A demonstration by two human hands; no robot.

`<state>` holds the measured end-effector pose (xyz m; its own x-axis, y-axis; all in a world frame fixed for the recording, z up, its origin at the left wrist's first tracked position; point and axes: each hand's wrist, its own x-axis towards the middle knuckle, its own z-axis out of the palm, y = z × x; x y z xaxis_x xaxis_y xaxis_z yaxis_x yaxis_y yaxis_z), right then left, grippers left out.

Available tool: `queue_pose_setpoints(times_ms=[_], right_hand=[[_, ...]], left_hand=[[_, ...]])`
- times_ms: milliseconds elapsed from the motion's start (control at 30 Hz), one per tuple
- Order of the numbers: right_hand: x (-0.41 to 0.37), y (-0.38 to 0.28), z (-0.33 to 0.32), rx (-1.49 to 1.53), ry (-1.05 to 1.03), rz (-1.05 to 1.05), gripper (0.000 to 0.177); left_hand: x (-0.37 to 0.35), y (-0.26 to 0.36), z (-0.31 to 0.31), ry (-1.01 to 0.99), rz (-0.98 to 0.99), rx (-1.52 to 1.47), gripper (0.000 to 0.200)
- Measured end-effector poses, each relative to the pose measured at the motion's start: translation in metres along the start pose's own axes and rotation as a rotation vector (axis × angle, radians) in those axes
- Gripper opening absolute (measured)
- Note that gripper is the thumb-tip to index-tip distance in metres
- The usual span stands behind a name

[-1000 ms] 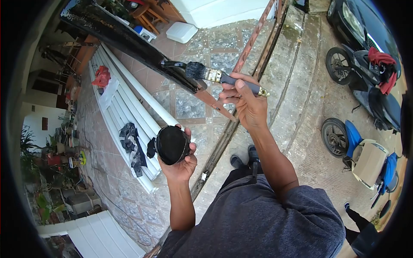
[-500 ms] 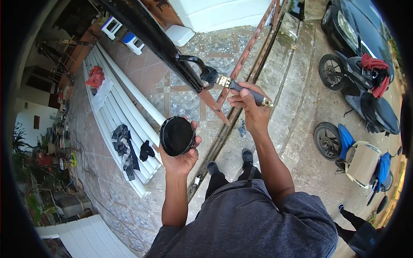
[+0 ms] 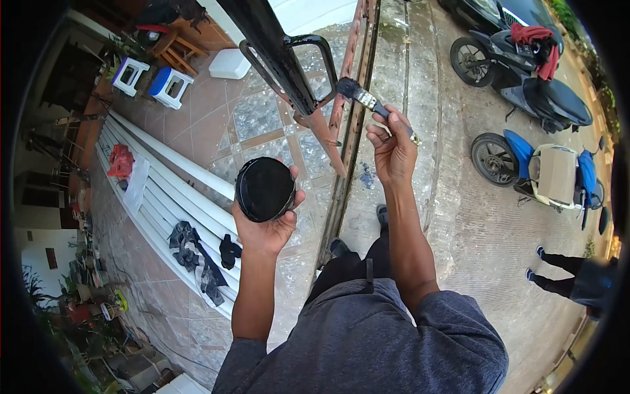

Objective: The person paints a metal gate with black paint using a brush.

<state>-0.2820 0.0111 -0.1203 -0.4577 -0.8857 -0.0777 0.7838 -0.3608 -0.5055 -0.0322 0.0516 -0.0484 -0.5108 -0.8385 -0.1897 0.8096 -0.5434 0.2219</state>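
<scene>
My left hand (image 3: 270, 230) is wrapped around a round can of black paint (image 3: 265, 190), its dark surface facing up at me. In my right hand (image 3: 395, 152) is a paintbrush (image 3: 369, 100), gripped by its dark handle, with black paint on the bristles. The bristles are just right of a handle (image 3: 326, 56) on a metal gate bar (image 3: 279, 49). Glossy black coats the bar and its handles down to a reddish-brown lower end (image 3: 328, 141), which is bare of black.
Long white pipes (image 3: 180, 187) lie on the tiles at left, with dark cloth (image 3: 197, 259) and a red plastic bag (image 3: 120, 161) on them. Two stools (image 3: 169, 87) stand beyond. Parked motorbikes (image 3: 535, 164) and another person (image 3: 577, 276) are at right. A floor rail (image 3: 348, 190) runs by my feet.
The brush has come away from the handle on the bar and now sits to its right. My view has shifted, bringing the other person further into sight.
</scene>
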Motion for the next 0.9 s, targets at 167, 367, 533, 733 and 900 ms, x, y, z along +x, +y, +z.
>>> queue_pose_setpoints(times_ms=[167, 367, 533, 733, 900], right_hand=[[-0.01, -0.016, 0.041, -0.041, -0.057, -0.179, 0.036], [-0.041, -0.016, 0.038, -0.589, 0.003, -0.42, 0.018], [-0.051, -0.042, 0.078, -1.361, -0.503, -1.08, 0.022], [-0.037, -0.033, 0.067, -1.563, -0.598, -1.059, 0.028], [-0.039, -0.038, 0.089, -1.472, -0.556, -1.222, 0.032]], left_hand=[[-0.003, 0.017, -0.01, -0.063, -0.109, -0.009, 0.062], [-0.004, 0.023, -0.016, -0.063, -0.137, -0.025, 0.062], [-0.003, 0.022, -0.013, 0.032, -0.093, -0.028, 0.068], [-0.011, 0.025, -0.022, -0.051, -0.092, -0.078, 0.073], [-0.019, 0.03, -0.026, -0.073, -0.121, -0.099, 0.069]])
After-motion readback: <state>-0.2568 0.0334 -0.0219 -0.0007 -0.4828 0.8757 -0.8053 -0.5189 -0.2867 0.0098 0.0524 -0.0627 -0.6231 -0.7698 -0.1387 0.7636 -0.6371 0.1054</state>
